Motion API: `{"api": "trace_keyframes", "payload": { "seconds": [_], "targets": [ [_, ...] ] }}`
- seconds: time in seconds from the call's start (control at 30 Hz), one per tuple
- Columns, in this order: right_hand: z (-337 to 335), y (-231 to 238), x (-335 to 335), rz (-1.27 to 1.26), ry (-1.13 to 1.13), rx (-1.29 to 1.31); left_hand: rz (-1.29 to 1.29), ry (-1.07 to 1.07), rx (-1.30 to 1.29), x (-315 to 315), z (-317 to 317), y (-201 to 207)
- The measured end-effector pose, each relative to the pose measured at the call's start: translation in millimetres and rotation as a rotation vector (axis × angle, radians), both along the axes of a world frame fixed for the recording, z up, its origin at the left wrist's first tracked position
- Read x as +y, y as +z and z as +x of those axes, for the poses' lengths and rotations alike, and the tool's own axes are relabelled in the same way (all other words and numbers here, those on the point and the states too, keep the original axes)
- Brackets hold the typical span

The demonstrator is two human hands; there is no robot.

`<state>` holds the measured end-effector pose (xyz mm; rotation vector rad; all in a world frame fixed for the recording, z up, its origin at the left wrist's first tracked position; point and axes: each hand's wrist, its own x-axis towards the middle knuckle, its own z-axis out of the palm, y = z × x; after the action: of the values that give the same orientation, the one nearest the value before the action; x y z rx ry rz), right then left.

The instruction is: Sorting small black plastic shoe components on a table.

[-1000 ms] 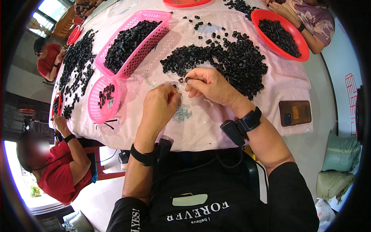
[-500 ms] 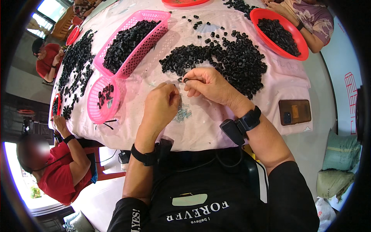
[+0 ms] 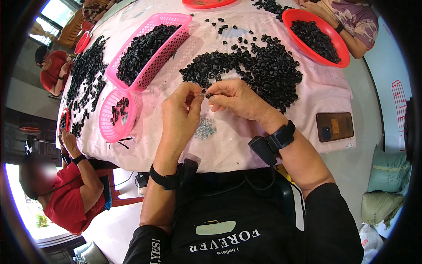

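My right hand (image 3: pixel 241 102) pinches a small black plastic part (image 3: pixel 208 95) between thumb and fingertips. Facing it, my left hand (image 3: pixel 181 109) is closed in a pinch, its fingertips almost against that part. Something thin and pale seems to sit in the left pinch, too small to name. Just below the hands lies a little pile of silvery pieces (image 3: pixel 205 128) on the pink tablecloth (image 3: pixel 154 152). Beyond my fingers spreads a large heap of black plastic parts (image 3: pixel 272 70).
A pink basket (image 3: pixel 151 72) of black pieces and a smaller round pink basket (image 3: pixel 105 125) stand at left. At far right are a red tray (image 3: pixel 343 55) of black parts and a phone (image 3: pixel 335 127). Co-workers sit at the left edge (image 3: pixel 77 189) and far right (image 3: pixel 358 22).
My left hand has risen slightly from beside the silvery pile, bringing its pinched fingertips up to the black part. The right hand has barely moved and still holds that part.
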<state>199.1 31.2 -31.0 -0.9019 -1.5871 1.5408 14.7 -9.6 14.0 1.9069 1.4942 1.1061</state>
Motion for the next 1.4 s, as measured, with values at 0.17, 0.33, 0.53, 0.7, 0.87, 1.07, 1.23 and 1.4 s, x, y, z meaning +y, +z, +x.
{"api": "trace_keyframes", "payload": {
  "seconds": [0.17, 0.33, 0.53, 0.7, 0.87, 1.07, 1.23, 1.4],
  "targets": [
    [-1, 1, 0, 0.007, 0.000, 0.011, -0.023, -0.014, -0.001, 1, 1, 1],
    [-1, 1, 0, -0.015, 0.014, 0.020, -0.029, -0.013, -0.022, 0, 1, -2],
    [-1, -3, 1, -0.014, 0.008, 0.021, -0.023, -0.003, -0.004, 1, 3, -5],
    [-1, 1, 0, 0.001, -0.002, -0.005, -0.051, -0.001, 0.020, 1, 4, -4],
    [-2, 5, -1, -0.005, -0.001, 0.006, -0.032, -0.004, -0.040, 4, -1, -9],
    [-2, 3, -1, -0.003, 0.003, -0.004, -0.045, 0.005, -0.019, 5, -1, -8],
    [0, 4, -1, -0.002, 0.016, -0.006, -0.075, 0.002, -0.012, 3, 7, -7],
    [-2, 6, -1, -0.015, 0.004, 0.020, 0.084, -0.009, 0.048, 1, 9, -5]
  ]
}}
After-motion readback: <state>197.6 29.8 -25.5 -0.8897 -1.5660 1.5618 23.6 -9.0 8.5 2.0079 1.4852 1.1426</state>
